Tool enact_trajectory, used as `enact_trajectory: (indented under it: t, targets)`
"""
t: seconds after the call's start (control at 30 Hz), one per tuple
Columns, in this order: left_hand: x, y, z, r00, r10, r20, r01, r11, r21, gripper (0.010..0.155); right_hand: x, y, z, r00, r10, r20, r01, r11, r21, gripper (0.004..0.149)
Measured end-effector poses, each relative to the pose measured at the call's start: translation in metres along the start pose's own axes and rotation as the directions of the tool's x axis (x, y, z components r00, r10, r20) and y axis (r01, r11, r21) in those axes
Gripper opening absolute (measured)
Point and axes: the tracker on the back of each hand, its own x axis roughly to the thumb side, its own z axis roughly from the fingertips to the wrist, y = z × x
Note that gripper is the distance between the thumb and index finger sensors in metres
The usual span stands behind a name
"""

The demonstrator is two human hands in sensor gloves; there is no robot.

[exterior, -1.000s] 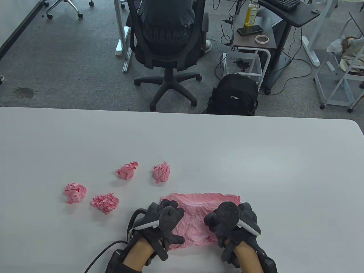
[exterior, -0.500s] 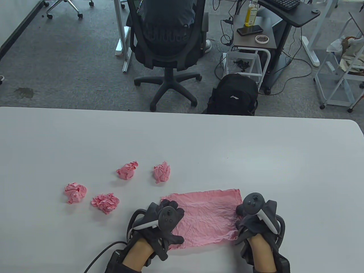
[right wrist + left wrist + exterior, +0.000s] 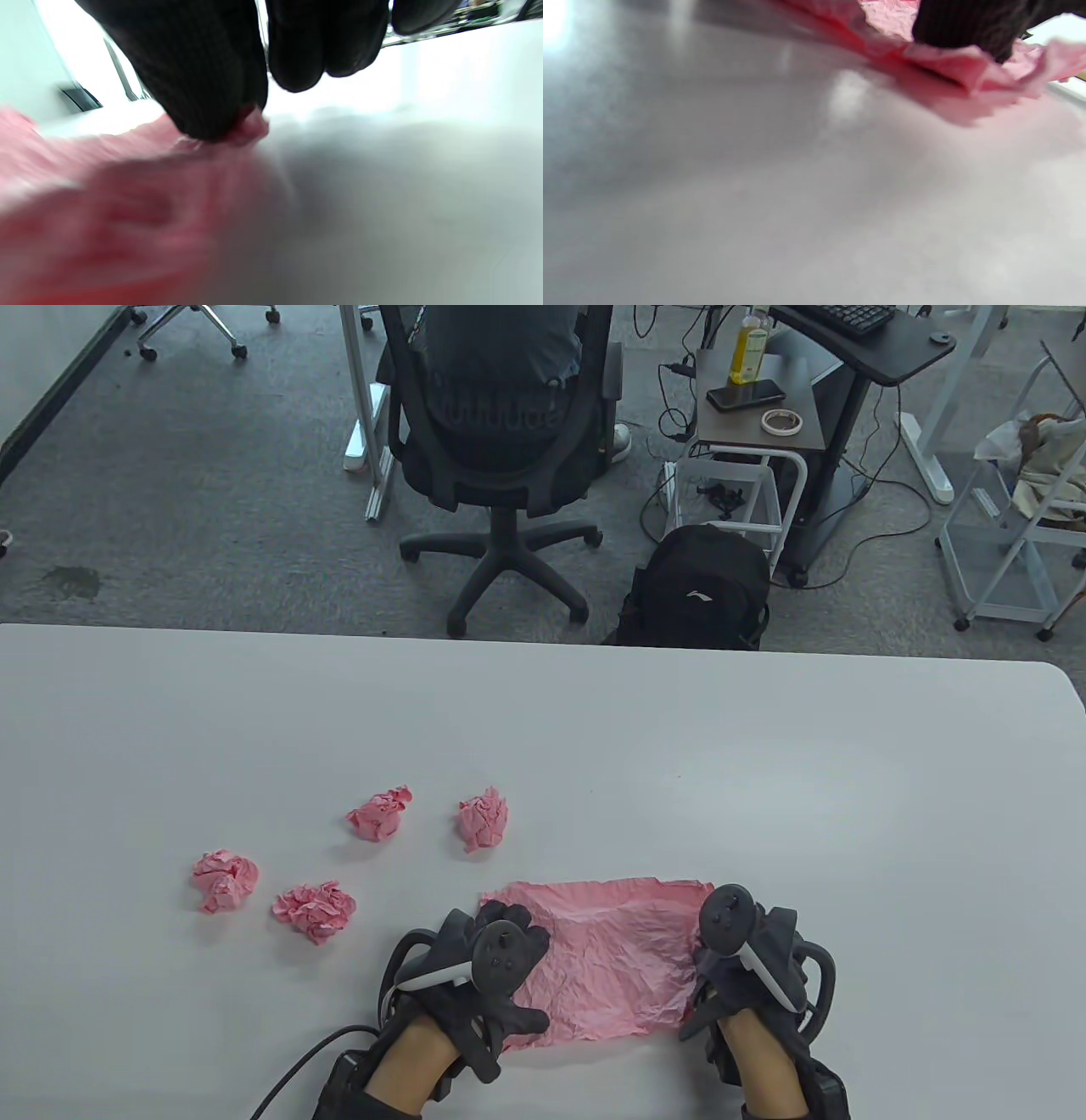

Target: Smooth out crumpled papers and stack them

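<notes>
A pink sheet [image 3: 611, 950], spread out but wrinkled, lies near the table's front edge. My left hand [image 3: 509, 929] rests flat with spread fingers on the sheet's left end; in the left wrist view a finger [image 3: 967, 25] presses the paper [image 3: 950, 63] down. My right hand [image 3: 708, 971] is at the sheet's right edge. In the right wrist view its fingers [image 3: 203, 84] pinch the paper's edge [image 3: 250, 127]. Several crumpled pink balls lie to the left: two farther back [image 3: 379, 813] [image 3: 482, 819] and two nearer [image 3: 225, 881] [image 3: 314, 909].
The white table [image 3: 764, 772] stretches far back and right of the sheet. Beyond its far edge stand an office chair [image 3: 501, 432], a black backpack [image 3: 696, 589] and a side table [image 3: 755, 407].
My right hand slid from the middle of the sheet out to its right edge, then came slightly back left. The sheet's right end has ruffled a little. The left hand has not moved.
</notes>
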Motion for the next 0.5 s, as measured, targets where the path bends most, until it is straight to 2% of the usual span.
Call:
enact_trajectory:
  t: [0.1, 0.17, 0.23, 0.3, 0.37, 0.43, 0.5]
  targets:
    - [0.0, 0.0, 0.0, 1.0, 0.004, 0.0, -0.004, 1.0, -0.003, 0.094, -0.005, -0.007, 0.003, 0.959, -0.279, 0.057, 0.281, 0.959, -0.032, 0.043]
    - [0.0, 0.0, 0.0, 1.0, 0.003, 0.0, -0.003, 1.0, -0.003, 0.094, -0.011, -0.007, 0.002, 0.87, -0.491, 0.042, 0.489, 0.871, 0.038, 0.045]
    - [0.0, 0.0, 0.0, 1.0, 0.005, 0.002, -0.005, 1.0, -0.004, 0.094, -0.018, -0.001, -0.002, 0.706, -0.707, -0.021, 0.705, 0.701, 0.108, 0.046]
    - [-0.001, 0.0, 0.0, 1.0, 0.008, 0.003, -0.008, 1.0, -0.006, 0.094, -0.021, 0.006, -0.004, 0.59, -0.801, -0.104, 0.794, 0.552, 0.256, 0.06]
    - [-0.001, -0.001, 0.0, 1.0, 0.011, 0.003, -0.011, 1.0, -0.006, 0.094, -0.024, 0.011, -0.005, 0.541, -0.829, -0.144, 0.815, 0.474, 0.334, 0.081]
    - [-0.001, -0.001, 0.0, 1.0, 0.01, 0.003, -0.01, 1.0, -0.006, 0.094, -0.028, 0.01, -0.006, 0.588, -0.791, -0.169, 0.792, 0.521, 0.32, 0.086]
    - [-0.001, -0.001, 0.0, 1.0, 0.011, 0.003, -0.011, 1.0, -0.006, 0.094, -0.034, 0.006, -0.004, 0.695, -0.695, -0.183, 0.711, 0.628, 0.316, 0.078]
